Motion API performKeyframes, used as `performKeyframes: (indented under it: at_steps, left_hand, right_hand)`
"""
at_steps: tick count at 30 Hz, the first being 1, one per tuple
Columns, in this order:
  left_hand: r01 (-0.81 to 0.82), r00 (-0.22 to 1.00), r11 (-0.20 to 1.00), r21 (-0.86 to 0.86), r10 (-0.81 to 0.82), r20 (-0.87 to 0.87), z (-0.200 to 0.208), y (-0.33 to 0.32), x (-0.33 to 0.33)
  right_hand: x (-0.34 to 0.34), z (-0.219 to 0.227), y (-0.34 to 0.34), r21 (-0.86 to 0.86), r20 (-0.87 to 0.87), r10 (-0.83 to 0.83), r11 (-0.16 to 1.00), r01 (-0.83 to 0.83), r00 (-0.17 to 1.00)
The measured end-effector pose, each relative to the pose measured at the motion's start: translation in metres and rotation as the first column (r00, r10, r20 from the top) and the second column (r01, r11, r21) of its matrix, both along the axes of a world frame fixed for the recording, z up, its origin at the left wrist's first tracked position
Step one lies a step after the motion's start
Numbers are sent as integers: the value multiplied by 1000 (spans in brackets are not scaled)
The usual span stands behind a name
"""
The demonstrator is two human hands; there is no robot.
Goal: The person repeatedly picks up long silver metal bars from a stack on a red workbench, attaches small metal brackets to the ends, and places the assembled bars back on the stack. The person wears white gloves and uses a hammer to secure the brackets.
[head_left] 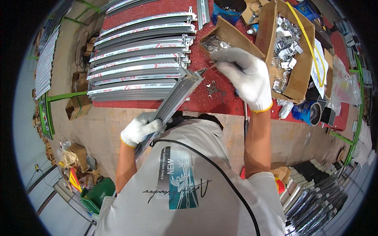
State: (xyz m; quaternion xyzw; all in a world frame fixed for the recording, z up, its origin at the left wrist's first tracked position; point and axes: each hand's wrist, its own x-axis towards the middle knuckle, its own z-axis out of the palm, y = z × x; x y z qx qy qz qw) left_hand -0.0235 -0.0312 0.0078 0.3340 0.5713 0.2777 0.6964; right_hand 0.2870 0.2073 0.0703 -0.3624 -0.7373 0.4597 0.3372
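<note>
My left hand (pixel 142 128), in a white knit glove with a yellow cuff, grips a long grey metal profile (pixel 173 98). The profile slants across in front of me, its far end raised over the table's near edge. My right hand (pixel 246 76), gloved alike, is just right of that end with its fingers curled in a pinch. Whatever the fingers hold is too small and blurred to make out. A small dark pointed piece (pixel 202 71) sticks out at the profile's end. Below the right hand, small loose screws (pixel 213 89) lie scattered on the red tabletop (pixel 228 103).
Stacked grey profiles with printed film (pixel 134 61) cover the table's left part. A cardboard box of metal brackets (pixel 286 51) stands at the right, beside a smaller carton of small metal parts (pixel 215 42). A blue bucket (pixel 228 10) stands behind; a blue can (pixel 307 113) lies near the front edge.
</note>
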Motion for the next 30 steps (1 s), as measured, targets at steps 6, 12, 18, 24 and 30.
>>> performKeyframes:
  at_steps: [6,12,18,24,30]
  left_hand:
    - [39,994,999,32,-35,-105,-3,-2,3]
    - [66,986,997,32,-60,-158,3,-2,6]
    - [56,984,996,76,-41,-176,-1,-2,9]
    - [59,960,993,100,-29,-278,-9,-7,5]
    - [66,959,990,127,-28,-281,-7,-4,9]
  right_hand:
    - [-10,-11,7,132,49,102,985,-108,994]
    - [-16,-23,9,173,49,119,977,-125,992]
    - [-23,-34,1,122,45,42,991,-48,998]
    - [-29,-39,-10,160,77,-55,986,42,996]
    - [-17,-37,-11,379,216,33,918,-115,976]
